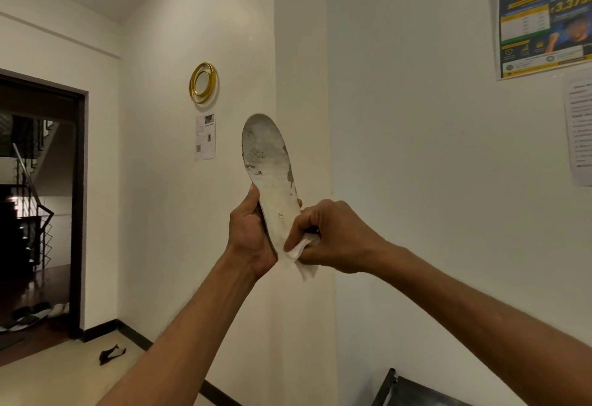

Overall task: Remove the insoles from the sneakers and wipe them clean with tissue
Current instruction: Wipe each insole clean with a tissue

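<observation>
At the centre of the frame the left hand (253, 232) holds a worn, grey-stained white foam insole (270, 174) upright by its heel end, fingers and thumb curled round it, toe end pointing up. The right hand (333, 235) pinches a crumpled white tissue (302, 253) against the insole's lower part. A gold ring-shaped wall ornament (202, 82) hangs at upper left of it, and a blue-and-yellow poster (544, 17) sits at upper right.
</observation>
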